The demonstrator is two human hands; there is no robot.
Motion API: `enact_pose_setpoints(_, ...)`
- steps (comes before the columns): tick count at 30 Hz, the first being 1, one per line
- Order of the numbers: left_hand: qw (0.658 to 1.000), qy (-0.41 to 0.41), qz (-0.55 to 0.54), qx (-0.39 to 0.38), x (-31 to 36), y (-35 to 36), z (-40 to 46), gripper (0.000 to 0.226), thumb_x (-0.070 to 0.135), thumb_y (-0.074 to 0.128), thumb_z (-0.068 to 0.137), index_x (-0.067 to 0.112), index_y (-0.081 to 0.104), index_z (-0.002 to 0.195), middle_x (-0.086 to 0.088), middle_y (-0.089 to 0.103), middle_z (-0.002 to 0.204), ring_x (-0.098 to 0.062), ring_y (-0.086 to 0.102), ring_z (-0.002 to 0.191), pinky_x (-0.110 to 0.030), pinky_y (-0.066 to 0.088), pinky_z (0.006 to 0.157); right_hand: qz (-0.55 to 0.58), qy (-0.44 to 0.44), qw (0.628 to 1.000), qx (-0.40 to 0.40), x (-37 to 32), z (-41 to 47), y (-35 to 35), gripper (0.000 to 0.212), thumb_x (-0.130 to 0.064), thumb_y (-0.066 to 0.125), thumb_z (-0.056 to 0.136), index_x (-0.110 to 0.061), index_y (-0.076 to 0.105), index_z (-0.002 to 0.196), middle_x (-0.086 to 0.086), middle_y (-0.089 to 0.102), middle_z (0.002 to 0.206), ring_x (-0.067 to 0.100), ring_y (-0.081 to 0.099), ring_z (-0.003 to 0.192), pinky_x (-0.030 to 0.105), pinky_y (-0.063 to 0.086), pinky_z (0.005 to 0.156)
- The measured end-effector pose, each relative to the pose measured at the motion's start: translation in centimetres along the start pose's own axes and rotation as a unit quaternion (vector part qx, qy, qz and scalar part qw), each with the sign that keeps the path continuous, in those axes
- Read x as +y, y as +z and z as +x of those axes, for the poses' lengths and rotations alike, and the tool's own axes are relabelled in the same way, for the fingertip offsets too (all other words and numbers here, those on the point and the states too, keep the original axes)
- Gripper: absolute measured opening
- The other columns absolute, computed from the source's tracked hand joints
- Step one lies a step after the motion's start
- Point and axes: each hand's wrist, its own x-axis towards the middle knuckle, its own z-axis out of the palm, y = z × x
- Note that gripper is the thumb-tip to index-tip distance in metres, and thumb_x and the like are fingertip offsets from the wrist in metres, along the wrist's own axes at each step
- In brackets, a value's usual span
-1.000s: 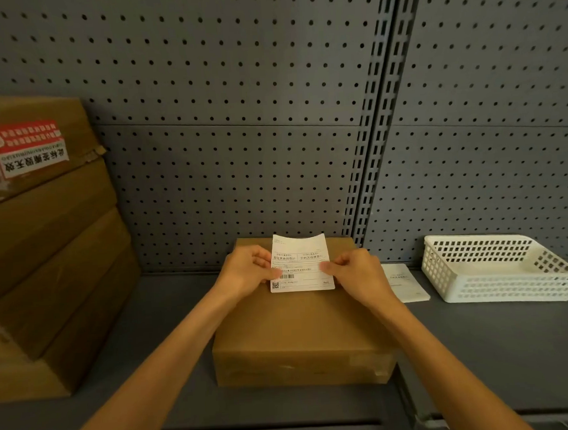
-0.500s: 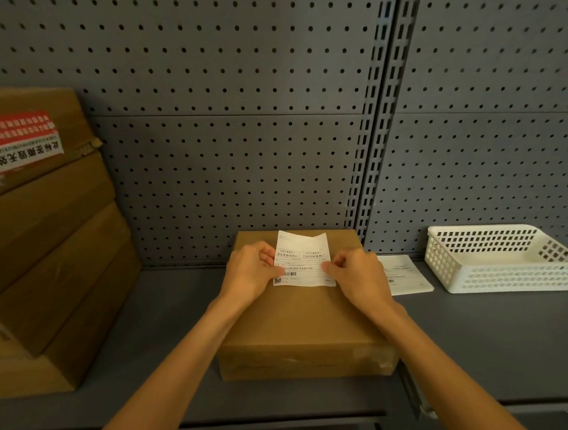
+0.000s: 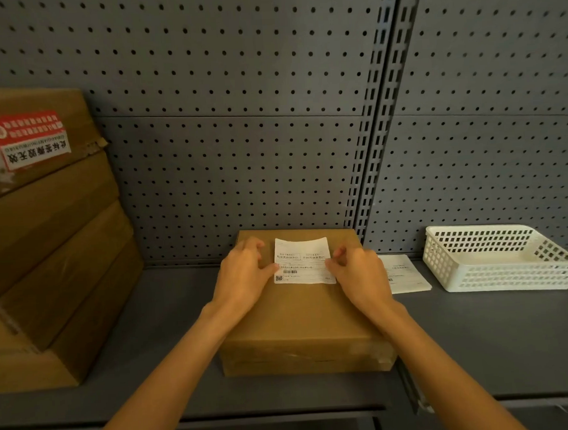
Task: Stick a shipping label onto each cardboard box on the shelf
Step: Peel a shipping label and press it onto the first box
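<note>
Centrally on the grey shelf (image 3: 156, 325) sits a cardboard box (image 3: 302, 323), a white shipping label (image 3: 302, 261) lying on its top. Left hand (image 3: 243, 277) and right hand (image 3: 356, 273) flank the label, fingertips touching its side edges; whether they pinch it I cannot tell.

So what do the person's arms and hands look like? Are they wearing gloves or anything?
No gloves. The left hand and the right hand are both bare, and both forearms are bare right down to the bottom of the picture, so no sleeves show. No watch, ring, bracelet or markings can be seen on them.
</note>
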Motion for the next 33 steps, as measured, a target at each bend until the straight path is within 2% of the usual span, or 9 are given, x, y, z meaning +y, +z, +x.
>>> enact_pose_setpoints(3, 0.996, 0.087, 0.008, -0.014, 0.2, 0.0, -0.9, 0.036, 0.027, 0.056, 0.093, 0.015, 0.053, 0.128, 0.002, 0.056, 0.123, -0.013, 0.055, 0.109, -0.026, 0.046, 0.092, -0.045, -0.129, 0.990, 0.019, -0.3, -0.7, -0.1, 0.019, -0.026, 0.057, 0.093, -0.016, 0.059, 0.109, 0.002, 0.064, 0.107, 0.018, 0.057, 0.099, 0.034, 0.049, 0.081)
enact_pose_setpoints(5, 0.987, 0.147, 0.028, -0.061, 0.4, 0.1, -1.4, 0.040, 0.025, 0.045, 0.099, 0.018, 0.045, 0.138, 0.004, 0.049, 0.139, -0.013, 0.045, 0.126, -0.025, 0.035, 0.104, -0.081, -0.192, 0.978, -0.028, -0.7, -1.3, -0.1, 0.033, -0.028, 0.051, 0.096, -0.018, 0.055, 0.128, 0.000, 0.058, 0.129, 0.017, 0.050, 0.118, 0.032, 0.041, 0.097)
enact_pose_setpoints(8, 0.969, 0.190, 0.068, -0.143, 0.3, 0.3, -1.9, 0.047, 0.030, 0.031, 0.103, 0.022, 0.026, 0.148, 0.007, 0.026, 0.155, -0.005, 0.021, 0.142, -0.020, 0.014, 0.114, -0.108, -0.203, 0.962, -0.147, -0.9, -2.1, 0.2, 0.050, -0.033, 0.035, 0.102, -0.022, 0.027, 0.150, -0.003, 0.027, 0.156, 0.012, 0.021, 0.144, 0.030, 0.015, 0.118)
enact_pose_setpoints(10, 0.955, 0.193, 0.114, -0.193, 0.1, 0.4, -1.9, 0.049, 0.036, 0.022, 0.103, 0.024, 0.014, 0.150, 0.009, 0.013, 0.158, -0.002, 0.009, 0.144, -0.021, 0.003, 0.116, -0.138, -0.190, 0.949, -0.211, -0.8, -2.3, 0.4, 0.053, -0.037, 0.024, 0.103, -0.022, 0.012, 0.153, -0.005, 0.012, 0.160, 0.008, 0.005, 0.147, 0.029, -0.001, 0.119)
enact_pose_setpoints(12, 0.943, 0.191, 0.148, -0.228, 0.0, 0.3, -2.0, 0.051, 0.039, 0.015, 0.103, 0.026, 0.005, 0.151, 0.011, 0.003, 0.158, 0.001, 0.000, 0.143, -0.023, -0.002, 0.117, -0.159, -0.183, 0.940, -0.241, -0.6, -2.4, 0.5, 0.053, -0.038, 0.018, 0.104, -0.023, 0.006, 0.153, -0.007, 0.004, 0.160, 0.005, -0.002, 0.146, 0.030, -0.007, 0.117)
enact_pose_setpoints(19, 0.929, 0.184, 0.176, -0.271, -0.6, -0.4, -2.0, 0.053, 0.043, 0.008, 0.101, 0.028, -0.007, 0.150, 0.014, -0.011, 0.157, 0.006, -0.011, 0.140, -0.022, -0.008, 0.117, -0.184, -0.146, 0.937, -0.258, 1.4, -2.5, -1.2, 0.053, -0.041, 0.014, 0.103, -0.026, -0.001, 0.152, -0.012, -0.003, 0.159, 0.000, -0.007, 0.145, 0.028, -0.012, 0.116)
enact_pose_setpoints(24, 0.928, 0.178, 0.176, -0.277, -0.4, -0.6, -2.1, 0.053, 0.043, 0.008, 0.101, 0.027, -0.007, 0.150, 0.014, -0.011, 0.157, 0.006, -0.011, 0.140, -0.022, -0.008, 0.117, -0.190, -0.144, 0.942, -0.235, 1.5, -2.6, -1.2, 0.053, -0.041, 0.014, 0.103, -0.026, 0.003, 0.153, -0.011, 0.003, 0.160, 0.002, -0.003, 0.146, 0.028, -0.010, 0.117)
enact_pose_setpoints(28, 0.928, 0.177, 0.181, -0.274, -0.3, -0.4, -2.2, 0.053, 0.042, 0.009, 0.102, 0.026, -0.007, 0.150, 0.013, -0.011, 0.157, 0.004, -0.011, 0.141, -0.024, -0.007, 0.118, -0.173, -0.199, 0.937, -0.230, 1.6, -3.0, -1.4, 0.058, -0.046, 0.013, 0.098, -0.026, 0.011, 0.152, -0.011, 0.008, 0.159, 0.002, 0.000, 0.146, 0.024, -0.010, 0.115)
enact_pose_setpoints(33, 0.928, 0.177, 0.178, -0.275, -0.4, -0.5, -2.3, 0.053, 0.042, 0.009, 0.102, 0.027, -0.007, 0.150, 0.013, -0.011, 0.157, 0.004, -0.011, 0.141, -0.024, -0.007, 0.118, -0.137, -0.195, 0.944, -0.228, 1.5, -3.2, -1.3, 0.049, -0.038, 0.022, 0.104, -0.026, 0.018, 0.151, -0.011, 0.015, 0.158, 0.000, 0.006, 0.145, 0.026, -0.003, 0.119)
